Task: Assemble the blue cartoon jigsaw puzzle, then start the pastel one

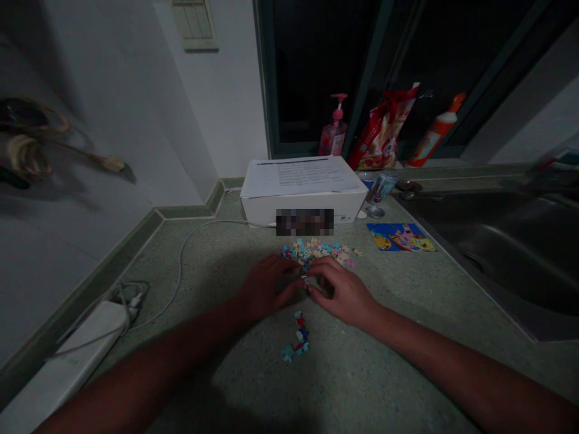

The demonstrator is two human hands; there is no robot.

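In the middle of the counter my left hand (266, 286) and my right hand (346, 290) meet fingertip to fingertip. Between them is a small jigsaw puzzle piece (305, 280), pinched by the curled fingers and thumbs and partly covered by them. Just beyond my fingers lies a loose pile of puzzle pieces (316, 247) in beige, blue, pink and red. Nearer to me, a short curved chain of puzzle pieces (298, 339), blue, red and pale, rests flat on the counter.
Behind the pile stands a white box (257, 211) with a printed sheet on top. A colourful cartoon card (400, 237) lies right of it, beside a can (382, 188). The sink (497, 247) is at right; a white cable (180, 265) and power strip (85, 343) are left.
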